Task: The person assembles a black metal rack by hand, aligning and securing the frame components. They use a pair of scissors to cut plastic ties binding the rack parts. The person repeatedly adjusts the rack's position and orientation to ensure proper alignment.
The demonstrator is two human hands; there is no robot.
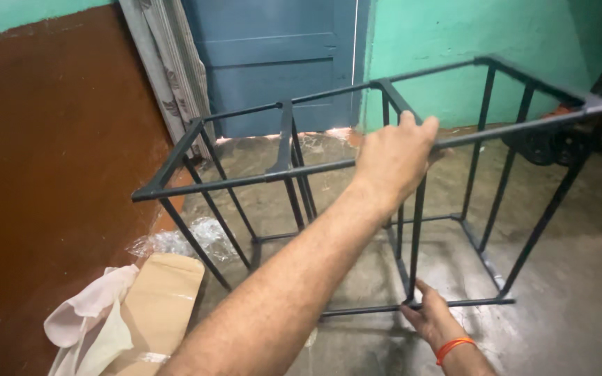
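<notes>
A black metal frame (245, 182) of thin bars stands on the concrete floor, box-shaped with uprights and cross rails. My left hand (393, 157) reaches forward and grips the near top rail where a middle upright meets it. My right hand (430, 317), with an orange band at the wrist, is low down. Its thumb and fingers pinch the joint where that upright meets the near bottom rail (364, 310).
A brown cardboard sheet (158, 299), a white cloth (92, 317) and crumpled clear plastic (175, 240) lie on the floor at the left, by a brown wall. A blue door (273, 63) and a curtain (168, 69) stand behind. Dark wheels (545, 146) sit at the right.
</notes>
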